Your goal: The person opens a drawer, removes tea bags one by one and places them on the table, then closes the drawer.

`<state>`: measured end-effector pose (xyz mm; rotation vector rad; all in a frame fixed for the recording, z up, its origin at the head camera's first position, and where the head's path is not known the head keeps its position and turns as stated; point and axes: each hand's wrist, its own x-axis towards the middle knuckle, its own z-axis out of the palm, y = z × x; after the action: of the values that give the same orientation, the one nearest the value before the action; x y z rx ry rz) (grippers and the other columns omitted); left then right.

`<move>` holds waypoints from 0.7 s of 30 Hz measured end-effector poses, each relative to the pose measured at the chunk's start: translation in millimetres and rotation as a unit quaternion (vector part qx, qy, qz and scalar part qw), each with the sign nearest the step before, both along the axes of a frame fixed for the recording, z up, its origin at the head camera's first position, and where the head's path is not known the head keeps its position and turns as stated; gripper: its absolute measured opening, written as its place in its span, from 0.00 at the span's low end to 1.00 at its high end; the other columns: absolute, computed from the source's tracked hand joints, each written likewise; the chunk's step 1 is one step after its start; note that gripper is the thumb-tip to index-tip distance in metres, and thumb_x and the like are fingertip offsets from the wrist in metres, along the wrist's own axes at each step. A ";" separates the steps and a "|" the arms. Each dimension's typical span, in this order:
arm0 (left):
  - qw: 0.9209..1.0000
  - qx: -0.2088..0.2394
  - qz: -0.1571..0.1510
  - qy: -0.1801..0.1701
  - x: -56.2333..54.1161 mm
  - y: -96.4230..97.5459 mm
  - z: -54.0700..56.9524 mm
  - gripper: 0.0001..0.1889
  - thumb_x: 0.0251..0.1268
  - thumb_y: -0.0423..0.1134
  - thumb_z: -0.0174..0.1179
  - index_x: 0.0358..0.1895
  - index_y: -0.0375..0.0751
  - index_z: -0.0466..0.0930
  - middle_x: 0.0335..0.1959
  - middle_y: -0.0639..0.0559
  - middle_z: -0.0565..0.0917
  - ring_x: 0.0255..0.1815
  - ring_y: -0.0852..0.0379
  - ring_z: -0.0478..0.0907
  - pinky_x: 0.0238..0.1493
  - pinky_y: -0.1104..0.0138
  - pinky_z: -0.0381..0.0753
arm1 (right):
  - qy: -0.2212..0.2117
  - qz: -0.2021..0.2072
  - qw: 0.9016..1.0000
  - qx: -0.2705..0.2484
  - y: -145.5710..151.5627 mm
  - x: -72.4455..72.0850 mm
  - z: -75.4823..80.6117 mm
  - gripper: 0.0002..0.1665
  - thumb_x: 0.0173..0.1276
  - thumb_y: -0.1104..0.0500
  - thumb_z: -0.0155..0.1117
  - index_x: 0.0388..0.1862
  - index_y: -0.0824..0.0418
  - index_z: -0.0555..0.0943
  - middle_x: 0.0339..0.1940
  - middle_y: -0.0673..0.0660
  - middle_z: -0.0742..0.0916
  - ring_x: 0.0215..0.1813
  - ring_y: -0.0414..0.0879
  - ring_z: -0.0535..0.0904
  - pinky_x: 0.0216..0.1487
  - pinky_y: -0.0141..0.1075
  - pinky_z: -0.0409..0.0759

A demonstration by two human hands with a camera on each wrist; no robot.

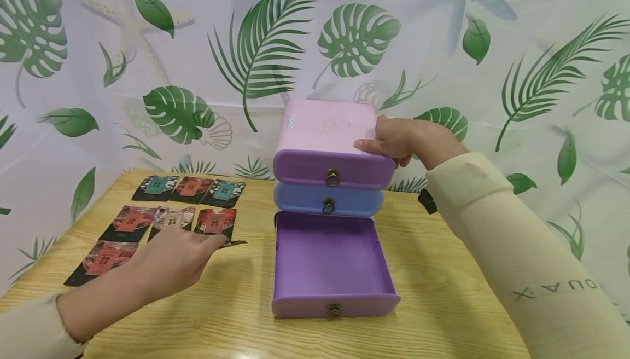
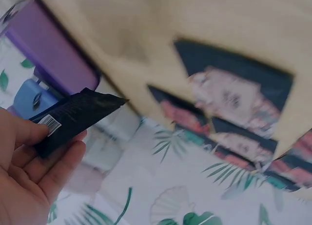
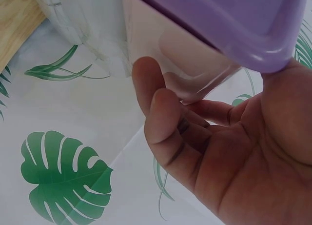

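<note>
A small drawer cabinet (image 1: 327,123) with a pink top stands on the table. Its upper purple drawer front (image 1: 305,168) and the blue drawer (image 1: 300,197) below are closed. The bottom purple drawer (image 1: 325,260) is pulled out and has nothing in it. My right hand (image 1: 408,137) holds the cabinet's upper right edge, thumb on top; in the right wrist view several fingers curl beside the pink side. My left hand (image 1: 172,263) pinches a dark flat packet (image 2: 73,115) with a barcode, left of the open drawer. Its printed front is hidden.
Several flat packets lie in rows at the table's left, among them a teal-labelled packet (image 1: 156,185), a red-labelled packet (image 1: 129,223) and a lower red packet (image 1: 100,260). A leaf-patterned cloth (image 1: 197,47) hangs behind the wooden table (image 1: 236,315). A small black object (image 1: 427,201) shows behind the right sleeve.
</note>
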<state>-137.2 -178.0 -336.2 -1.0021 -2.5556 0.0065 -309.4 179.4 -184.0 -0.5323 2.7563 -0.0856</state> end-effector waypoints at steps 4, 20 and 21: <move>0.998 -0.034 0.007 -0.056 2.7 -4.4 -16.2 0.14 0.57 0.27 0.67 0.48 0.39 0.84 0.21 0.53 0.85 0.10 0.68 0.63 0.14 0.75 0.62 | 0.006 0.007 1.000 0.005 0.8 -0.1 -0.1 0.37 0.79 0.39 0.45 0.56 0.74 0.62 0.31 0.62 0.83 0.29 0.51 0.82 0.39 0.43 0.80; 0.963 -0.151 0.027 -0.224 13.4 -14.7 -51.1 0.23 0.65 0.33 0.64 0.64 0.37 0.77 0.58 0.38 0.83 0.52 0.45 0.85 0.42 0.59 0.86 | -0.002 0.000 1.000 -0.006 1.7 -0.3 -1.6 0.37 0.78 0.38 0.46 0.57 0.74 0.61 0.34 0.63 0.82 0.31 0.52 0.82 0.39 0.43 0.81; 0.963 -0.144 0.025 -0.225 13.8 -16.8 -51.7 0.23 0.65 0.33 0.64 0.64 0.36 0.77 0.59 0.38 0.83 0.54 0.44 0.84 0.43 0.58 0.86 | -0.003 -0.002 1.000 -0.008 1.7 -0.3 -1.5 0.37 0.78 0.38 0.46 0.57 0.74 0.61 0.34 0.63 0.82 0.31 0.52 0.82 0.38 0.43 0.81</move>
<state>-123.3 -194.8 -388.0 -1.1524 -3.0609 0.1901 -309.7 181.1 -185.5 -0.5298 2.7536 -0.1109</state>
